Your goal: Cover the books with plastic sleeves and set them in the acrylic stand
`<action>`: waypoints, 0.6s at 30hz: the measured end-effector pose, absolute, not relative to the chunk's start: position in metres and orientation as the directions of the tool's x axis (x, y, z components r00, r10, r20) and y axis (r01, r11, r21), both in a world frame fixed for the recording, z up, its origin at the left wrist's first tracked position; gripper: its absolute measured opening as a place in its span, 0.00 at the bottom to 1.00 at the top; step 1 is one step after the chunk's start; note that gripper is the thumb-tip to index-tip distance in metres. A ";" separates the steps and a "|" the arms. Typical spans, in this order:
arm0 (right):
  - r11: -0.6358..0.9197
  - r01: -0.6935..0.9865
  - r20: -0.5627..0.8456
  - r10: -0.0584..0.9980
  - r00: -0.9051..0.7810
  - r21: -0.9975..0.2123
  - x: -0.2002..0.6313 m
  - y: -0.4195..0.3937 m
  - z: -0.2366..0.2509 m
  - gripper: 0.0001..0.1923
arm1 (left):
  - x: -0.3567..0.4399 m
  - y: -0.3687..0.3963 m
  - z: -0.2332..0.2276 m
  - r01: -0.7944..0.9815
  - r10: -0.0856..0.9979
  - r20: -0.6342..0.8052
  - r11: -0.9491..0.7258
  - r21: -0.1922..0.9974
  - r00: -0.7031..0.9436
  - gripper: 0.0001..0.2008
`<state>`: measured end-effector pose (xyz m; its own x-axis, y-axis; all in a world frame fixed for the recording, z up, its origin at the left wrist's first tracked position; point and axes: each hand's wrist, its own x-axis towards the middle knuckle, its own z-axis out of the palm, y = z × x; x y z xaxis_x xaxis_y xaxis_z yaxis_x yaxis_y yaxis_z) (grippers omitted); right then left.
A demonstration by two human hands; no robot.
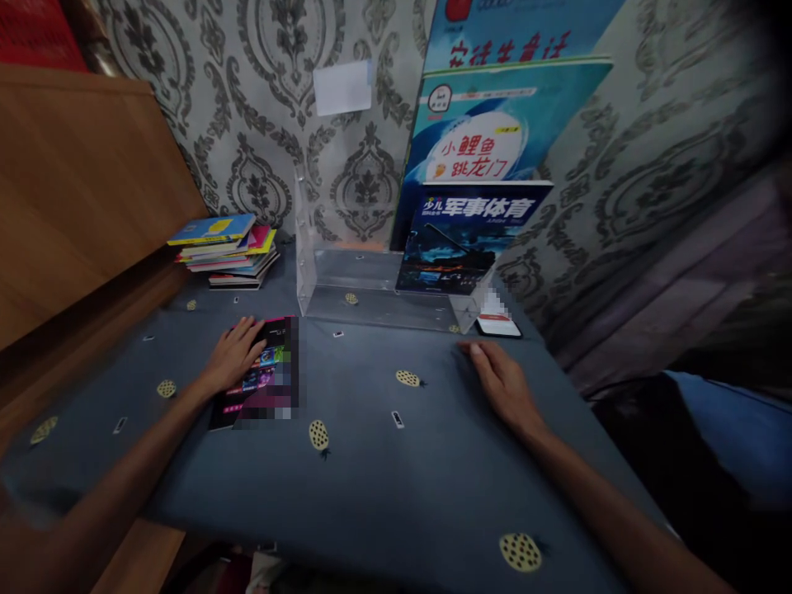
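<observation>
Books stand tiered in a clear plastic rack [377,312] at the centre and upper right of the frame. At the front is a dark-blue book [473,239] with large white characters; behind it rises a teal book [470,132] with red characters in a white oval, and behind that a taller blue book [520,29], cut off by the top edge. All three fill the rack's right side.

In the left-centre of the frame, a black book [258,381] with colourful pictures lies on the table [365,503] (part of its cover is blurred into blocks). The left hand [233,359] rests on its upper left part, fingers stretched out over the cover; I cannot tell whether anything is tucked beneath the palm. Right of centre, the right hand [504,388] is loosely held, thumb uppermost and fingers slightly bent, with nothing visible in it. It is near the rack's front right corner and a phone [504,327] with a lit screen, itself partly blurred.

A stack of books [232,257] sits at the table's back left, in front of the patterned wall [260,107]. Above the rack, a white card [342,88] shows against that wall. A wooden cabinet [92,157] fills the upper left.
</observation>
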<state>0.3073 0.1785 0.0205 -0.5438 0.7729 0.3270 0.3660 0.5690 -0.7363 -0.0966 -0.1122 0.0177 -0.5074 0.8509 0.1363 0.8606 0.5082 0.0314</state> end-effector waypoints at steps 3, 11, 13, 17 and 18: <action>0.583 0.352 0.346 0.764 -0.545 -0.733 0.307 0.179 0.018 0.27 | -0.083 -0.110 0.019 0.885 0.874 0.138 0.465 0.041 -0.465 0.28; 0.598 0.337 0.372 0.756 -0.539 -0.727 0.306 0.177 0.016 0.26 | -0.052 -0.101 0.018 0.935 0.919 0.180 0.336 0.110 -0.351 0.29; 0.606 0.328 0.381 0.749 -0.541 -0.725 0.306 0.177 0.016 0.26 | -0.042 -0.097 0.018 0.945 0.928 0.190 0.302 0.122 -0.321 0.29; 0.624 0.336 0.384 0.736 -0.558 -0.706 0.306 0.175 0.018 0.23 | -0.023 -0.084 0.017 0.963 0.942 0.208 0.241 0.123 -0.263 0.29; 0.633 0.334 0.388 0.727 -0.566 -0.699 0.306 0.173 0.019 0.22 | -0.018 -0.081 0.016 0.967 0.946 0.211 0.227 0.116 -0.247 0.29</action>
<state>0.3058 0.1734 0.0187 -0.5659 0.7274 0.3881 0.3339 0.6326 -0.6988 -0.0179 -0.0807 0.0158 -0.2473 0.9457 0.2110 0.9670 0.2271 0.1159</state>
